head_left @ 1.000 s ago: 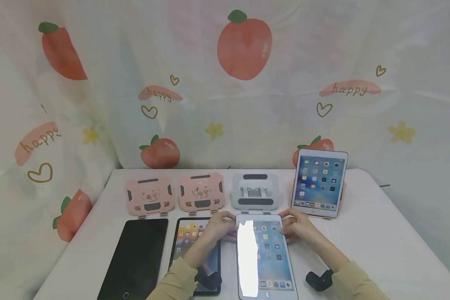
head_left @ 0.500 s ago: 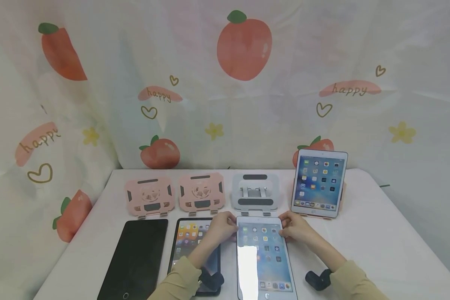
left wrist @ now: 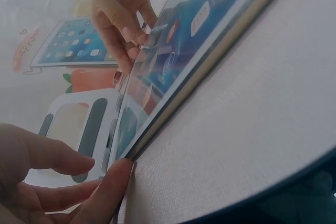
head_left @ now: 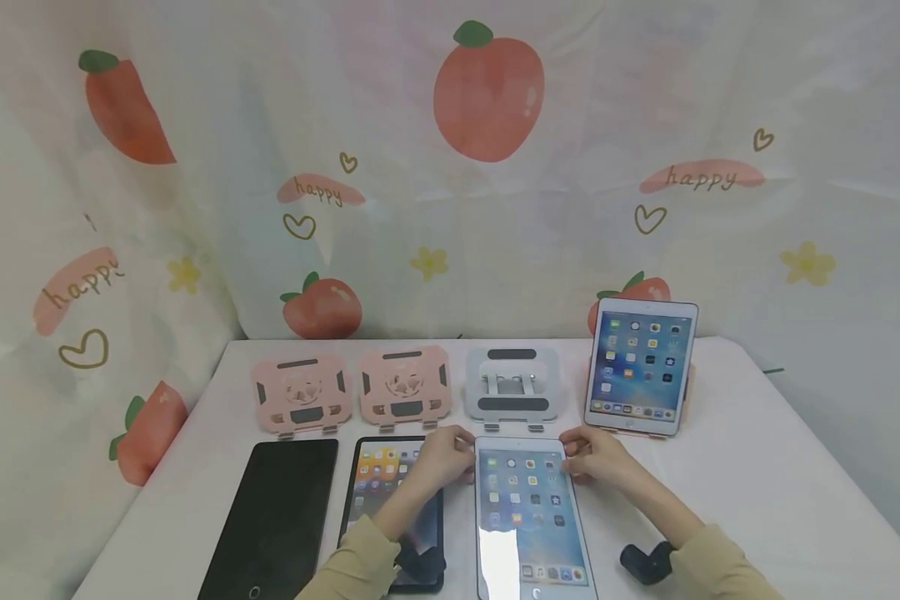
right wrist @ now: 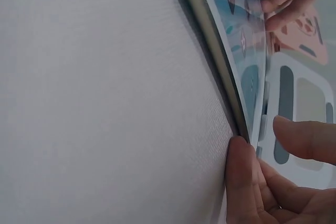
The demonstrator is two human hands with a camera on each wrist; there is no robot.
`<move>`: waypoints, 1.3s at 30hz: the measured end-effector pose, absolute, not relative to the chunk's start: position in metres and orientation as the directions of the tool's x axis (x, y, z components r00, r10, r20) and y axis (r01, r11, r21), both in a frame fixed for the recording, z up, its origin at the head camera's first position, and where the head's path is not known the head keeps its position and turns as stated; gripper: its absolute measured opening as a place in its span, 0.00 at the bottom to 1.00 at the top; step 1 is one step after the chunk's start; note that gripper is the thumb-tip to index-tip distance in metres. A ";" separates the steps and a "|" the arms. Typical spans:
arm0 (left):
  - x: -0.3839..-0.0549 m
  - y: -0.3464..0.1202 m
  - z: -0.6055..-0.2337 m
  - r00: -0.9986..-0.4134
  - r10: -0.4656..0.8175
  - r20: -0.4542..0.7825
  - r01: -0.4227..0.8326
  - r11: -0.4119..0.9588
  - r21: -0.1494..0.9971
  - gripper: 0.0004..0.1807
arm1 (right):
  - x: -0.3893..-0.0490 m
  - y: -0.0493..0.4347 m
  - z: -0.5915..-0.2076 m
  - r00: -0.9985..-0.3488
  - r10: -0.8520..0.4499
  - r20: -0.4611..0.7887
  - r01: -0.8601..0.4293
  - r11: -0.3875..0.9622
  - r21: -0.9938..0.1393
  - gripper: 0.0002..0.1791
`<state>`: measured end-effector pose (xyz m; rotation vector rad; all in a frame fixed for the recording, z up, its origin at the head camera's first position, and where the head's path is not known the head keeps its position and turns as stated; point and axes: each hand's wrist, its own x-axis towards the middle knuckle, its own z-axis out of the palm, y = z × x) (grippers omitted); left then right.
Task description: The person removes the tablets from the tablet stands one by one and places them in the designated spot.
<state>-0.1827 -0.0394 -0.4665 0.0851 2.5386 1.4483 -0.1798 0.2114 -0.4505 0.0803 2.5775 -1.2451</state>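
White cloth table (head_left: 757,483) | fruit-print curtain (head_left: 495,167) | both hands (head_left: 442,458) pinch lit tablet (head_left: 528,517) corners

Held tablet (head_left: 528,517): white frame, blue screen dotted with coloured icons
Propped tablet (head_left: 640,367): white frame, same blue screen
Left tablet (head_left: 273,517): black, dark screen
Stands: two pink (head_left: 300,394) (head_left: 405,387), one grey (head_left: 512,385) — all with dark pads
Tablecloth (head_left: 757,492): plain white
Curtain (head_left: 450,167): white — red peaches, yellow flowers, hearts
Sleeves (head_left: 352,558): olive-tan
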 end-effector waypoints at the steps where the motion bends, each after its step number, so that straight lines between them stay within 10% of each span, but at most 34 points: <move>1: -0.182 -0.039 -0.466 -0.975 0.160 -0.155 -0.053 0.512 0.858 0.17 | -0.179 0.212 -0.450 -0.958 -0.074 -0.276 0.172 0.623 -0.763 0.27; 39: -0.190 0.009 -0.441 -0.941 0.337 -0.021 0.156 0.489 0.858 0.11 | -0.163 0.271 -0.437 -0.998 -0.055 -0.034 -0.016 0.723 -0.690 0.16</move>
